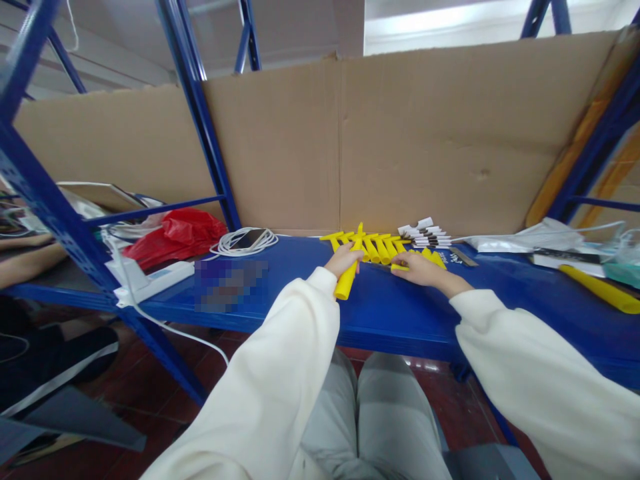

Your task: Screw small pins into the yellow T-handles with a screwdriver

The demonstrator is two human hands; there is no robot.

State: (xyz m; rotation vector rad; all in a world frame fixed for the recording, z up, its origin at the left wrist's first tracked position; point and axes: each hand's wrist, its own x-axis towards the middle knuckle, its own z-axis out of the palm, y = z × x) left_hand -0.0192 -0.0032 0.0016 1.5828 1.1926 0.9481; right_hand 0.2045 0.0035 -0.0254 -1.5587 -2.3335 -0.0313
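My left hand (343,259) is closed around a yellow tapered tube (346,285), its wide end toward me and a crosspiece near its narrow top. To the right, my right hand (423,268) pinches a small yellow piece (399,267) low over the blue shelf; its exact kind I cannot make out. Just behind both hands lies a row of similar yellow tubes (383,249) with crosspieces. Shorter yellow pieces (434,257) lie partly hidden behind my right hand. Several white sticks with black ends (426,233) are piled at the back.
A cardboard panel (425,140) backs the blue shelf (300,287). At left are a coiled white cable (243,243), a red plastic bag (175,233) and a white power strip (160,280). A yellow rolled tube (600,289) lies at right. Another person's arm (33,263) shows far left.
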